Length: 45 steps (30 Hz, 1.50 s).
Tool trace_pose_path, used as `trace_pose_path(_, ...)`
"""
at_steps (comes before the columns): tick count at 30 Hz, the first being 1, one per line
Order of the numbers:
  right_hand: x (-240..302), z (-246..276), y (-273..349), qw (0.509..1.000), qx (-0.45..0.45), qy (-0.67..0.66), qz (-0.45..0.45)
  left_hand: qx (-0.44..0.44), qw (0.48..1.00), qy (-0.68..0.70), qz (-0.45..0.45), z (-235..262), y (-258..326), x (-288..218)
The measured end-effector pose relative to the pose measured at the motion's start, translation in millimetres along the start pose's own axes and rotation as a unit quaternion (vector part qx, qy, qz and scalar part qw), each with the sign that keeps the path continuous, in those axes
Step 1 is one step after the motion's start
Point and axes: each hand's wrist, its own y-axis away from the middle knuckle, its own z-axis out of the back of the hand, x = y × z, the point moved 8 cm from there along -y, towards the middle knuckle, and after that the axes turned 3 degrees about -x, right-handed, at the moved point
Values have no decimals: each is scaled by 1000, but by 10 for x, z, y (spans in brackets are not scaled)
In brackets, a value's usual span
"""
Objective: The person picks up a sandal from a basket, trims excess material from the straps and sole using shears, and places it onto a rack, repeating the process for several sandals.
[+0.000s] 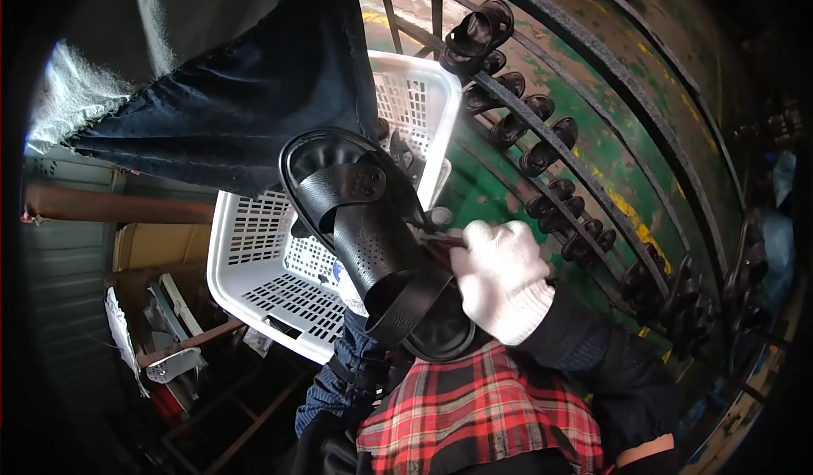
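A black leather sandal (377, 238) with wide straps and a perforated panel is held up in front of me, sole turned away. My left hand (349, 293) is mostly hidden behind the sandal; only a pale gloved patch shows beyond my dark striped sleeve, and it supports the sandal from below. In a white knitted glove, my right hand (501, 280) is closed beside the sandal's right edge. Its fingers pinch a thin, dark reddish object, whose kind I cannot make out. Behind the sandal stands a white slatted plastic basket (218, 263) with dark shoes inside.
On the right, curved metal rack bars (550, 136) carry several black sandals (478, 30) above a green, worn floor (474, 179). Dark cloth (279, 85) hangs over the basket at the upper left. Boards and scraps (174, 306) lie lower left, near a rusty pipe (118, 204).
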Motion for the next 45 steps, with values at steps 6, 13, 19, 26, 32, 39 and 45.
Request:
trace_pose_path(6, -327, 382, 39, 897, -80, -428, -73, -80, 995, -64, 8, 43, 75, -1)
trace_pose_path(13, -241, -320, 473, 884, 130, -449, 5, -318, 945, -79, 11, 822, 81, -57)
trace_pose_path(19, -1007, -685, 835, 811, 85, -455, -357, -418, 889, -171, 79, 1920, 757, 386)
trace_pose_path(26, -1841, -2991, 1432, 380, 52, -770, -510, -416, 861, 77, 282, 3327, 565, 2032)
trace_pose_path(32, -3736, -5357, 1415, 529, -25, -659, -534, -458, 874, -132, 96, 4788, 149, 2326)
trace_pose_path(39, -4824, -6428, -706, 531, -92, -640, -547, -345, 850, -302, 260, 3962, 806, 2184)
trace_pose_path(45, -3948, -6468, -135, 627, 54, -666, -400, -166, 878, -369, 256, 2395, 509, 984)
